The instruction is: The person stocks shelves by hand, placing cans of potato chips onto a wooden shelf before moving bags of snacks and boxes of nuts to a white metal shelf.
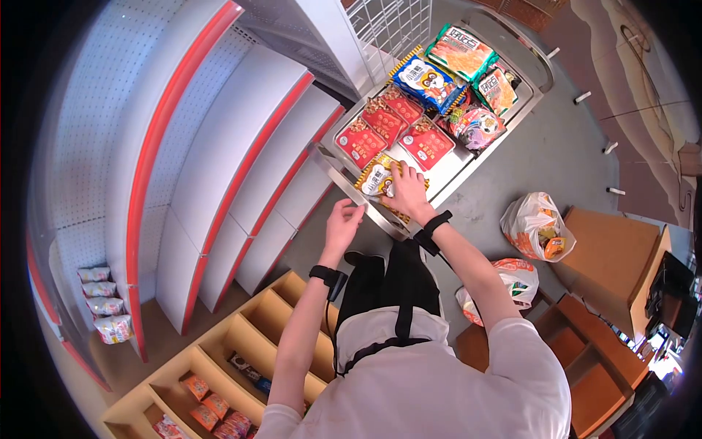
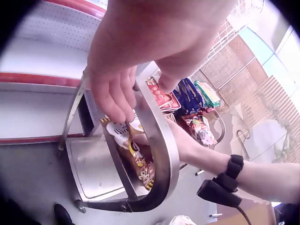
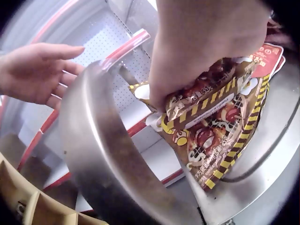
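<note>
My right hand [image 1: 407, 192] grips a brown-and-yellow snack bag [image 3: 201, 101] at the near end of the metal cart [image 1: 468, 175]. Under it lies a second snack bag [image 3: 213, 140] of the same kind, with black-and-yellow striped edges. In the right wrist view most of my right fingers are hidden behind the hand. My left hand [image 1: 344, 222] holds nothing; its fingers are loosely bent beside the cart's handle [image 2: 164, 145]. Just beyond the bags lie several red snack packs [image 1: 426, 143].
Farther along the cart are blue bags [image 1: 428, 82] and green-edged bags [image 1: 461, 51]. White shelves [image 1: 219, 146] with red edges stand at left, wooden bins [image 1: 241, 344] below. Filled plastic bags [image 1: 534, 219] sit on the floor at right.
</note>
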`<state>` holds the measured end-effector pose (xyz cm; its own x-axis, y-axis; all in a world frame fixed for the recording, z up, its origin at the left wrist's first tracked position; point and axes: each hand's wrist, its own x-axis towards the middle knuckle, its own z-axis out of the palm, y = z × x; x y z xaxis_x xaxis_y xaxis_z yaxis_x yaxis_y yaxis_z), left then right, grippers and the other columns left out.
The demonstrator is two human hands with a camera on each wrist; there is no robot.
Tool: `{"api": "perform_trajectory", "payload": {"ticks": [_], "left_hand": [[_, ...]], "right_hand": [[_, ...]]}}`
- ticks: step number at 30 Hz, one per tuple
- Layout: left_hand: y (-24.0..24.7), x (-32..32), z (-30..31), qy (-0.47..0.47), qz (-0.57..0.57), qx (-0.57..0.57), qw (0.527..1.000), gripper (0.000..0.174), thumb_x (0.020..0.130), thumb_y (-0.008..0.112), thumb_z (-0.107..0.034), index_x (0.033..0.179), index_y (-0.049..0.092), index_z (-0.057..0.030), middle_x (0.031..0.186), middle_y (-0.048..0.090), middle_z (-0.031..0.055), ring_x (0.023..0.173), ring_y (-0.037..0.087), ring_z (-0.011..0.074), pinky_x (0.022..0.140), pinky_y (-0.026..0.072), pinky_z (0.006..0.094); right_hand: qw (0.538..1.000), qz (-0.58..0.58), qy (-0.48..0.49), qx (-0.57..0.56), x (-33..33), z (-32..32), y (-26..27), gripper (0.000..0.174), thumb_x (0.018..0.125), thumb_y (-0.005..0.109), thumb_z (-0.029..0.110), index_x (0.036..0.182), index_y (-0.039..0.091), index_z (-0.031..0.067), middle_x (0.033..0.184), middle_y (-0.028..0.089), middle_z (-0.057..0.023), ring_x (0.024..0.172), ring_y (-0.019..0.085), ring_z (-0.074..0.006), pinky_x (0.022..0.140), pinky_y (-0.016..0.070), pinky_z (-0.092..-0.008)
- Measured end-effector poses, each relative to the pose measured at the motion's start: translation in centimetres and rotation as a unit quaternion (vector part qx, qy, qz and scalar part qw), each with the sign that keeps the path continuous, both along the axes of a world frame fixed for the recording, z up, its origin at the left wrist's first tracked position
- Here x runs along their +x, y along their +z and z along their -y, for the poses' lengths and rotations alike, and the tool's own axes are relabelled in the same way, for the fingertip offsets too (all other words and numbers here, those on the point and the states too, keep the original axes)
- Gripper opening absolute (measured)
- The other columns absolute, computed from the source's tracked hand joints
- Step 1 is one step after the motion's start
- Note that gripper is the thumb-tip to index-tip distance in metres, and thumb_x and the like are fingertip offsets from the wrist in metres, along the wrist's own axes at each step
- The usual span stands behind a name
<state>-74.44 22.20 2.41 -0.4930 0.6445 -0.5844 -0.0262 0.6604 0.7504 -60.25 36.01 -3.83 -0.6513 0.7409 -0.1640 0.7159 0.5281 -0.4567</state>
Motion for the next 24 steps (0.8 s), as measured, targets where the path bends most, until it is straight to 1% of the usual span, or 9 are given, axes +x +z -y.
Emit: {"api": "perform_trajectory", "payload": {"ticks": [6, 8, 9, 10, 12, 14, 15, 19, 24], "left_hand": [[-0.9, 0.1, -0.2, -0.006, -0.006, 0.022, 1.0, 0.044, 0.088, 0.067, -0.023, 0.12, 0.047, -0.0003, 0.093, 0.064, 0.0098, 0.077, 0.063, 0.0148, 0.066, 0.0499, 0.0259], [-1.1, 0.1, -0.1, -0.007, -0.019, 0.02, 1.0, 0.043, 0.088, 0.067, -0.023, 0.12, 0.048, -0.0002, 0.092, 0.064, 0.0098, 0.077, 0.063, 0.0148, 0.065, 0.0499, 0.0263], [-1.1, 0.1, -0.1, -0.007, -0.019, 0.019, 1.0, 0.043, 0.088, 0.067, -0.023, 0.12, 0.048, -0.0002, 0.092, 0.064, 0.0098, 0.077, 0.063, 0.0148, 0.065, 0.0499, 0.0263], [-0.6, 0.1, -0.2, -0.007, -0.015, 0.015, 1.0, 0.043, 0.088, 0.067, -0.022, 0.12, 0.048, -0.0001, 0.092, 0.065, 0.0098, 0.077, 0.063, 0.0147, 0.066, 0.0499, 0.0263], [-0.2, 0.1, -0.2, -0.004, -0.013, 0.007, 1.0, 0.042, 0.088, 0.066, -0.022, 0.119, 0.048, 0.0, 0.092, 0.065, 0.0098, 0.077, 0.063, 0.0147, 0.066, 0.0498, 0.0263], [0.0, 0.0, -0.3, 0.011, 0.008, 0.031, 0.999, 0.045, 0.086, 0.069, -0.023, 0.118, 0.05, 0.0022, 0.089, 0.066, 0.0096, 0.074, 0.062, 0.0129, 0.063, 0.05, 0.025], [0.0, 0.1, -0.3, 0.014, 0.006, 0.03, 0.999, 0.045, 0.086, 0.069, -0.023, 0.118, 0.05, 0.0022, 0.089, 0.066, 0.0096, 0.074, 0.062, 0.0129, 0.063, 0.05, 0.025], [0.5, 0.2, 0.0, 0.021, 0.015, 0.027, 0.999, 0.042, 0.087, 0.068, -0.022, 0.117, 0.05, 0.001, 0.089, 0.066, 0.0092, 0.074, 0.062, 0.0125, 0.065, 0.0496, 0.025], [0.2, -0.4, 1.2, 0.007, 0.023, 0.012, 1.0, 0.039, 0.089, 0.065, -0.02, 0.12, 0.05, -0.002, 0.095, 0.065, 0.0092, 0.079, 0.063, 0.0142, 0.068, 0.0497, 0.0259]], "right_hand": [[0.996, -0.053, -0.01, 0.07, 0.7, -0.4, -0.2, 0.091, 0.068, 0.07, 0.055, 0.133, 0.039, -0.0022, 0.13, 0.044, -0.0217, 0.116, 0.045, -0.0364, 0.098, 0.0337, -0.0472], [0.986, -0.126, -0.086, 0.065, 1.0, -2.0, -1.3, 0.083, 0.075, 0.067, 0.051, 0.131, 0.04, -0.0036, 0.129, 0.044, -0.022, 0.117, 0.043, -0.0374, 0.101, 0.0325, -0.0474], [0.983, -0.141, -0.107, 0.038, 1.4, -3.3, -1.4, 0.074, 0.077, 0.068, 0.041, 0.129, 0.042, -0.0052, 0.128, 0.045, -0.022, 0.118, 0.043, -0.0376, 0.102, 0.0333, -0.0461], [0.984, -0.141, -0.107, 0.036, 1.7, -4.5, -1.6, 0.074, 0.077, 0.068, 0.041, 0.129, 0.042, -0.0052, 0.128, 0.045, -0.022, 0.118, 0.043, -0.0376, 0.102, 0.0333, -0.0461], [0.972, -0.086, -0.195, 0.101, 2.1, -6.5, -2.3, 0.075, 0.074, 0.073, 0.034, 0.128, 0.04, -0.0054, 0.127, 0.045, -0.0212, 0.118, 0.043, -0.037, 0.1, 0.0361, -0.0446], [0.973, -0.059, -0.186, 0.125, 2.6, -8.1, -2.5, 0.082, 0.071, 0.076, 0.032, 0.133, 0.035, -0.0038, 0.129, 0.044, -0.021, 0.12, 0.043, -0.0373, 0.097, 0.0391, -0.0454], [0.979, 0.0, -0.174, 0.109, 2.8, -8.7, -2.4, 0.088, 0.07, 0.077, 0.034, 0.135, 0.031, -0.0027, 0.128, 0.045, -0.0198, 0.12, 0.044, -0.0361, 0.097, 0.0389, -0.0454], [0.983, 0.067, -0.134, 0.106, 3.2, -10.1, -3.5, 0.091, 0.066, 0.079, 0.039, 0.133, 0.034, -0.0026, 0.12, 0.049, -0.0178, 0.111, 0.048, -0.0315, 0.09, 0.0395, -0.0409], [0.979, 0.096, -0.156, 0.092, 2.5, -10.5, -2.2, 0.086, 0.059, 0.084, 0.041, 0.122, 0.042, -0.0002, 0.106, 0.054, -0.0145, 0.104, 0.051, -0.0318, 0.089, 0.0394, -0.0409]]}}
